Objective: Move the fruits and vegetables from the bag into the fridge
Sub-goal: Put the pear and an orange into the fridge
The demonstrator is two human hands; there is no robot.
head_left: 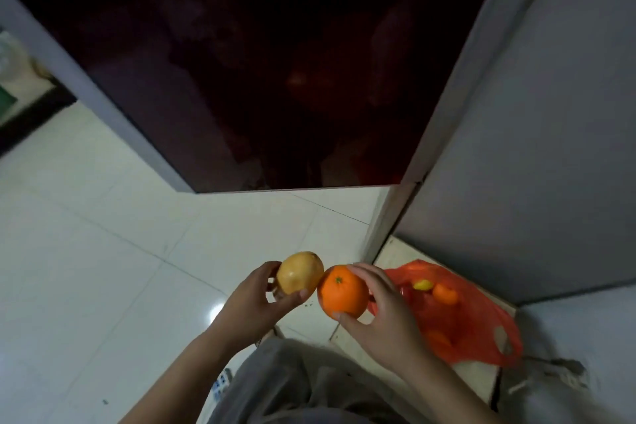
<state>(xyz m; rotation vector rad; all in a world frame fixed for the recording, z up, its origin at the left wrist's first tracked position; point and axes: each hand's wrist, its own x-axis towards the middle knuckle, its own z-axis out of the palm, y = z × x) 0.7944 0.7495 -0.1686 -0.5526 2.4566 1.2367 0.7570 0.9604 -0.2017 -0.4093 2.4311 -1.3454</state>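
Nearest, the person's grey-trousered lap (pixel 292 385) fills the bottom edge, both bare forearms reaching out over it. The right hand (pixel 382 317) is clamped on a round, bright orange fruit (pixel 342 291) with a small green stem scar on top, thumb under it and fingers curled over its far side. The left hand (pixel 254 299) grips a pale yellow, smooth-skinned round fruit (pixel 300 272), thumb in front and fingers behind; what kind of fruit it is cannot be told. The two fruits touch between the hands.

Just right of the right hand, a thin orange plastic bag (pixel 478 323) lies slumped on the pale tiled floor (pixel 103 251). Through its mouth show a small orange fruit (pixel 445 294) and a little yellow one (pixel 423 284); the rest inside is only dim shapes through the film.

Beyond the hands stands the dark, glossy-fronted fridge (pixel 275 62), its top cut off; only faint reddish reflections show on it. A grey panel (pixel 550 148) rises beyond the bag.
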